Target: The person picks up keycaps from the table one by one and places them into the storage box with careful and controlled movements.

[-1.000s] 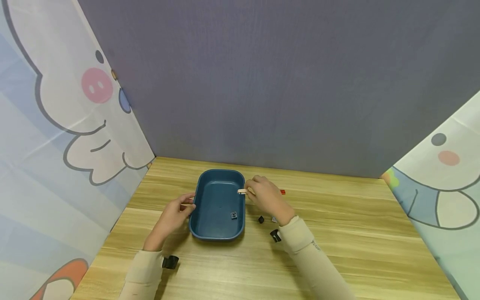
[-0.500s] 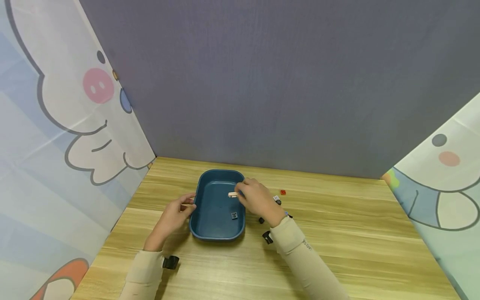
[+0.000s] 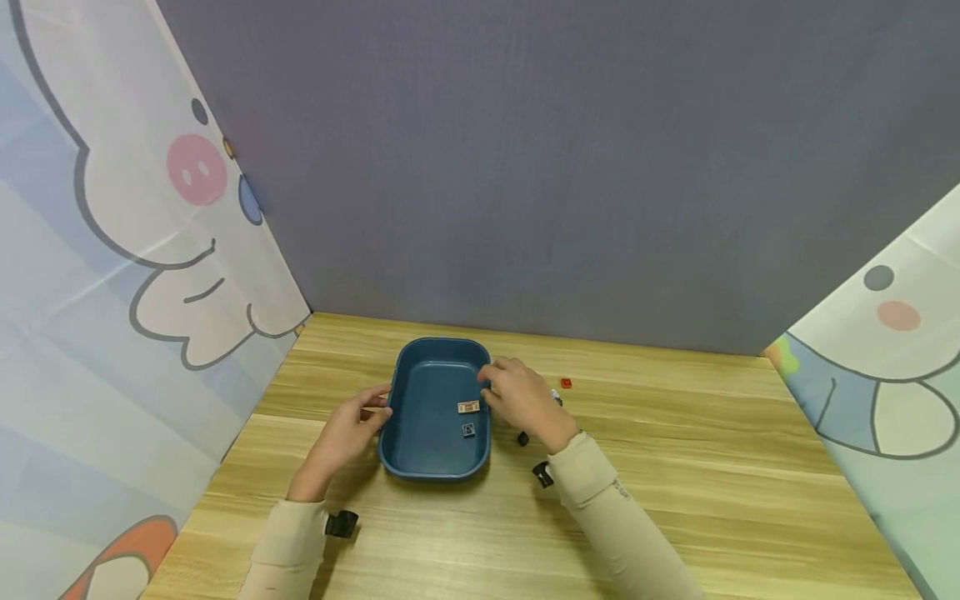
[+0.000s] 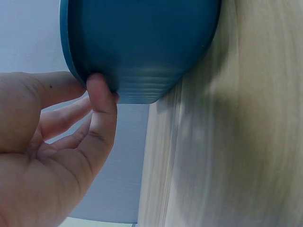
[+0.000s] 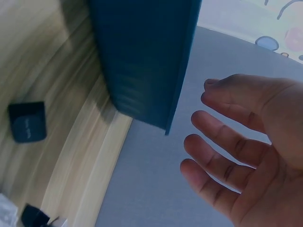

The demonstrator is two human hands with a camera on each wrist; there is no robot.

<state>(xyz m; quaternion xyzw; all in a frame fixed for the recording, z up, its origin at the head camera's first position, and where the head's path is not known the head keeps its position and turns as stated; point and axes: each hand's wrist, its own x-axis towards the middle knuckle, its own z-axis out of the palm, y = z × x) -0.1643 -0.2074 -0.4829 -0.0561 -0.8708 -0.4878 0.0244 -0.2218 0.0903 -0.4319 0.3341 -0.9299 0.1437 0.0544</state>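
A dark blue tray point(image 3: 435, 477) with rounded corners stands on the table. My left hand point(image 3: 351, 429) pinches its left rim; the left wrist view shows the fingers point(image 4: 102, 94) of that hand at the edge. Inside the tray lie a flat pale oblong piece point(image 3: 468, 407) with orange marks and, just below it, a small dark square piece point(image 3: 468, 430) with a light pattern. My right hand point(image 3: 521, 396) hovers over the right rim, holding nothing. In the right wrist view its fingers point(image 5: 227, 142) are loosely spread, apart from the tray wall.
Right of the tray on the wooden table point(image 3: 712, 467) lie a small red piece point(image 3: 566, 383), a black cube point(image 3: 522, 438) and a white piece point(image 3: 555, 394), partly hidden by the right arm. A grey panel point(image 3: 525, 167) closes off the back, with printed cloths at both sides.
My right hand has carried the pale oblong piece left over the tray and let it go; it now lies inside. The hand has drawn back slightly right. My left hand has stayed put.
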